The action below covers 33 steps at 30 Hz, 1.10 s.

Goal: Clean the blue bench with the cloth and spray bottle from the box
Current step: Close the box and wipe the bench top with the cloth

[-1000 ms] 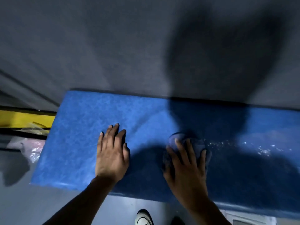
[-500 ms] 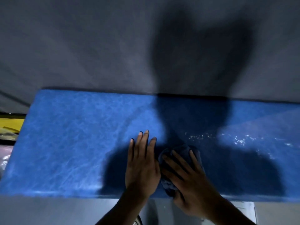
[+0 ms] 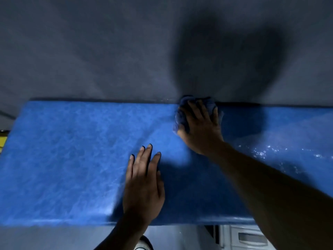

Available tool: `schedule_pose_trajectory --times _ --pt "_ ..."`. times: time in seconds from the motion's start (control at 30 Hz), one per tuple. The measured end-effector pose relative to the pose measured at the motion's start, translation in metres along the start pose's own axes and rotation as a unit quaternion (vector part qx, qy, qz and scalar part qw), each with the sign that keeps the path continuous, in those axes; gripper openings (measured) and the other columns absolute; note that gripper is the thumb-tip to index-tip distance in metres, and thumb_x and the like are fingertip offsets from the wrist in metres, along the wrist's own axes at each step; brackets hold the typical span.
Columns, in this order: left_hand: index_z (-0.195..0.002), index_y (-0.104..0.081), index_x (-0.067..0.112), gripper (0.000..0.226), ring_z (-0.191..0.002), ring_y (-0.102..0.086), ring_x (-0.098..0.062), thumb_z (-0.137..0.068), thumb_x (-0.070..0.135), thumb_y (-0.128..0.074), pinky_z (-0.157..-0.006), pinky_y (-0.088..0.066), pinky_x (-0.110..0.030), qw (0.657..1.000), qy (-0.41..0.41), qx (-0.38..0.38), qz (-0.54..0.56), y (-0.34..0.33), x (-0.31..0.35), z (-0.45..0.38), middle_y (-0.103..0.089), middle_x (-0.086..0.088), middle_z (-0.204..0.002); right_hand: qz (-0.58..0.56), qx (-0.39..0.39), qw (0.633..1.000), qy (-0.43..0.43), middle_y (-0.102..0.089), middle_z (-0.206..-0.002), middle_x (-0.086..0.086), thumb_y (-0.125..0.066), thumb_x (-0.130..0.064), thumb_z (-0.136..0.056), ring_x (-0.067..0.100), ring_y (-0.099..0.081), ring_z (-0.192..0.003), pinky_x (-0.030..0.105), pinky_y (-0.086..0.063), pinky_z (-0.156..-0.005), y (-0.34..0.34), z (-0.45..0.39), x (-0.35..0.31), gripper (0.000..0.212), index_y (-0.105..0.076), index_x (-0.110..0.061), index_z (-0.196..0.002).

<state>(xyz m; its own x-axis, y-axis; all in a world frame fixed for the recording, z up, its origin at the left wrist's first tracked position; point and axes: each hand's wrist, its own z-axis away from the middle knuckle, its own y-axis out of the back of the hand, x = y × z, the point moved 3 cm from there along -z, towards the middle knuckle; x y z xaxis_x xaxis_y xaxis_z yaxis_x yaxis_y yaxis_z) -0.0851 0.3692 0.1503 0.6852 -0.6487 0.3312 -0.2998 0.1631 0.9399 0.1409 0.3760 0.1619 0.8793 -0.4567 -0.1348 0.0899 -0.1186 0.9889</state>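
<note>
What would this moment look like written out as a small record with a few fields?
surface: blue bench, set against a grey wall
right hand: pressed on a bunched blue cloth at the bench's far edge
left hand: flat on the bench, fingers spread, holding nothing
wet patch: shiny droplets to the right of the cloth
spray bottle: not in view

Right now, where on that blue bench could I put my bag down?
The bench's left half is bare, from its left end to the left hand. The far middle is taken by the right hand pressing the cloth. The right end carries wet droplets.
</note>
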Motion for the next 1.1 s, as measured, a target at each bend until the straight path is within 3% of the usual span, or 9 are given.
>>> schedule_pose_trajectory --times 0.13,0.23,0.43,0.67,0.83,1.03,1.1 --pt "-0.139 -0.057 0.013 0.046 -0.152 -0.034 -0.028 -0.095 0.016 -0.045 -0.123 -0.027 -0.053 1.0 0.009 0.006 -0.028 0.003 0.002 0.002 -0.043 -0.01 -0.159 -0.024 0.036 0.993 -0.108 -0.046 -0.157 0.005 -0.043 -0.054 -0.081 0.034 -0.036 -0.149 0.072 -0.02 -0.114 -0.001 0.016 -0.007 0.064 -0.058 -0.026 -0.137" --pt "-0.141 -0.055 0.012 0.047 -0.153 -0.033 -0.027 -0.097 0.019 -0.04 -0.123 -0.027 -0.053 0.999 0.012 0.004 -0.049 0.003 0.004 0.003 -0.041 -0.011 -0.16 -0.029 0.021 0.991 -0.131 -0.043 -0.158 0.004 -0.042 -0.051 -0.082 0.033 -0.032 -0.151 0.071 -0.019 -0.115 0.002 0.045 -0.001 0.062 -0.056 -0.028 -0.138" --pt "-0.142 -0.052 0.012 0.059 -0.154 -0.028 -0.028 -0.084 0.021 -0.046 -0.126 -0.02 -0.054 0.999 0.035 -0.02 -0.023 0.006 0.01 0.002 -0.038 -0.012 -0.161 -0.046 -0.01 0.998 -0.049 -0.041 -0.161 0.002 -0.061 -0.04 -0.076 0.035 -0.031 -0.151 0.068 -0.017 -0.119 0.015 0.134 0.019 0.066 -0.058 -0.029 -0.141" --pt "-0.143 -0.051 0.011 0.062 -0.154 -0.028 -0.029 -0.083 0.024 -0.042 -0.128 -0.013 -0.05 0.999 0.035 -0.03 -0.006 0.003 0.034 0.003 -0.037 -0.014 -0.161 -0.032 -0.029 0.994 0.098 -0.042 -0.161 0.0 -0.063 -0.04 -0.076 0.028 -0.033 -0.152 0.069 -0.025 -0.116 0.028 0.2 0.063 0.064 -0.061 -0.028 -0.139" --pt "-0.137 -0.057 0.011 0.062 -0.153 -0.033 -0.029 -0.078 0.016 -0.042 -0.124 -0.023 -0.054 0.998 -0.043 -0.046 0.02 -0.026 0.114 -0.001 -0.042 -0.013 -0.16 -0.029 -0.068 0.989 0.13 -0.033 -0.165 -0.006 -0.069 -0.04 -0.07 0.026 -0.027 -0.155 0.067 -0.025 -0.117 0.037 0.221 0.094 0.074 -0.056 -0.031 -0.143" --pt "-0.139 -0.055 0.015 0.057 -0.155 -0.028 -0.028 -0.084 0.025 -0.044 -0.124 -0.023 -0.057 0.998 0.007 -0.054 -0.034 -0.047 0.151 -0.003 -0.04 -0.011 -0.161 -0.023 -0.087 0.98 0.176 -0.028 -0.167 -0.005 -0.063 -0.045 -0.08 0.026 -0.023 -0.156 0.063 -0.012 -0.122 0.036 0.218 0.109 0.074 -0.046 -0.032 -0.151" --pt "-0.139 -0.055 0.016 0.057 -0.155 -0.028 -0.028 -0.085 0.026 -0.043 -0.124 -0.023 -0.056 0.998 0.008 -0.054 -0.038 -0.051 0.148 -0.004 -0.039 -0.01 -0.161 -0.028 -0.087 0.975 0.2 -0.027 -0.168 -0.003 -0.061 -0.046 -0.084 0.025 -0.022 -0.156 0.064 -0.015 -0.121 0.033 0.212 0.113 0.072 -0.045 -0.029 -0.152"
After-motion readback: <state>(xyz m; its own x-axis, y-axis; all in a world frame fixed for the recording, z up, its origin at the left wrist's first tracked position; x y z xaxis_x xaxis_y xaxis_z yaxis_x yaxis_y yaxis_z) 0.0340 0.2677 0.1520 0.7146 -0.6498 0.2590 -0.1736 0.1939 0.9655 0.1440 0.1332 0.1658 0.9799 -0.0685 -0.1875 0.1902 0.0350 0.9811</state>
